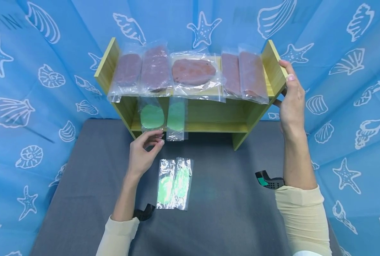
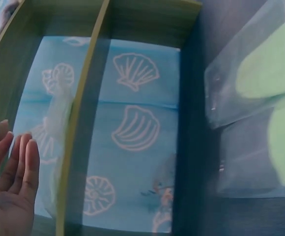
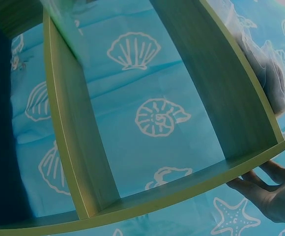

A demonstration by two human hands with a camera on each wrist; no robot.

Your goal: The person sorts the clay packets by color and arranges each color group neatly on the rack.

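A light wooden two-tier shelf (image 1: pixel 209 127) stands at the back. My left hand (image 1: pixel 143 151) is at its lower board, by the bottom edge of a clear packet with a green oval (image 1: pixel 152 116). A gap shows between thumb and fingers; in the left wrist view this hand (image 2: pixel 12 182) has loosely bent fingers. Beside that packet hangs another green packet (image 1: pixel 176 117). My right hand (image 1: pixel 292 103) grips the shelf's right side panel (image 1: pixel 273 65); the right wrist view shows its fingers (image 3: pixel 265 189) against the panel's outer face.
Several clear packets with reddish-brown contents, one a wide oval (image 1: pixel 194 72), line the upper tier. Two more green packets (image 1: pixel 166 185) lie on the grey tabletop (image 1: pixel 222 199) before the shelf. A blue curtain (image 1: pixel 20 89) with shell prints surrounds the table.
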